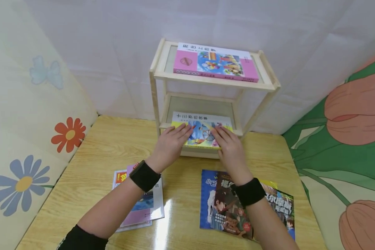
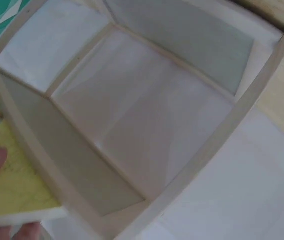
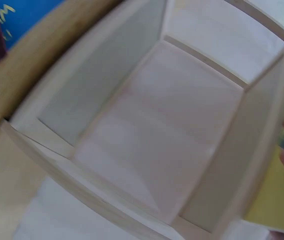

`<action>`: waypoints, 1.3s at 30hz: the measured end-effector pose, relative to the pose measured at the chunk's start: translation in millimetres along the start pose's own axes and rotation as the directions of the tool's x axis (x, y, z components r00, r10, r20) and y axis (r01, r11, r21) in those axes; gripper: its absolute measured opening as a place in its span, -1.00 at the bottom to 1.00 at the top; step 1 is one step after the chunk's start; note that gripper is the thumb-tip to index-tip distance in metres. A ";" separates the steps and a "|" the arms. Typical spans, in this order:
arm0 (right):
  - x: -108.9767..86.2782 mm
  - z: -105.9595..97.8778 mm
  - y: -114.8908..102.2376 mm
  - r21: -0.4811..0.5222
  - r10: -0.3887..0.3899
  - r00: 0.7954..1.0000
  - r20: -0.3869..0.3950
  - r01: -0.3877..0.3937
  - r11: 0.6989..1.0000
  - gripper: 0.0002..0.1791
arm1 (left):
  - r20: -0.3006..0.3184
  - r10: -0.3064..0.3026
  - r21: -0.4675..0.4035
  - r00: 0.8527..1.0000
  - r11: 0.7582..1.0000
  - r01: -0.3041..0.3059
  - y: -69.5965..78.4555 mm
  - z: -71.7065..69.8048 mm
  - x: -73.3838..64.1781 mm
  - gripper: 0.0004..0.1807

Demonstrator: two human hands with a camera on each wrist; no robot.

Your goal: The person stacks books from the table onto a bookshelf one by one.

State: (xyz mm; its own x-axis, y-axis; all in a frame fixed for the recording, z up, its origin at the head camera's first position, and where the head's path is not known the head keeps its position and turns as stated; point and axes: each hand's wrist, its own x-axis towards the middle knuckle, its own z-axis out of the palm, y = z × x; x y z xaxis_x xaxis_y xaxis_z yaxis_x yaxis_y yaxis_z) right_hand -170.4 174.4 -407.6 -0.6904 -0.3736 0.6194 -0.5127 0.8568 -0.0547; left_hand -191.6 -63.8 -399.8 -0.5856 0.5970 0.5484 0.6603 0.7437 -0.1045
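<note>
A yellow-and-white book with a colourful cover picture lies on the lower shelf of a small wooden rack, its front part at the shelf's front edge. My left hand grips its left side, with fingers on the cover. On the opposite side my right hand holds it in the same way. In both wrist views a fingertip rests on the yellow cover, and more fingers show past the book's edge. Above, a pink-and-white book lies flat on the top shelf.
Two overlapping books lie on the wooden table at the left, partly behind my left forearm. Several comic-style books are spread at the right, beneath my right forearm. A white cloth hangs behind the rack.
</note>
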 end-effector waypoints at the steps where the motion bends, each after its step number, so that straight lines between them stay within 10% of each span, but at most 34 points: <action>1: 1.5 -2.9 0.4 0.001 0.007 0.999 0.045 -0.007 1.000 -0.24 | 0.036 -0.008 -0.012 0.999 1.000 0.008 -0.9 -2.0 1.8 -0.45; 14: 6.9 -24.2 5.4 0.092 0.002 0.944 0.331 -0.035 0.995 -0.23 | 0.090 0.067 -0.111 0.994 0.992 -0.057 -12.1 -12.6 9.1 -0.21; 39: 33.5 -16.9 24.0 0.067 0.028 0.911 0.411 -0.061 0.996 -0.27 | 0.307 -0.024 -0.113 0.951 0.992 0.062 -17.7 -2.9 28.8 -0.35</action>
State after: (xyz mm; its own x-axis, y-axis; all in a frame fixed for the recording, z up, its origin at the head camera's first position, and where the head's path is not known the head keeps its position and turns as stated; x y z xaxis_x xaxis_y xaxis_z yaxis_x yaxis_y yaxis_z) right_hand -197.2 188.4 -374.9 -0.8533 -0.4622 0.2415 -0.5027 0.8522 -0.1450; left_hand -218.9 -60.6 -379.7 -0.7176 0.6423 0.2692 0.6717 0.7404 0.0240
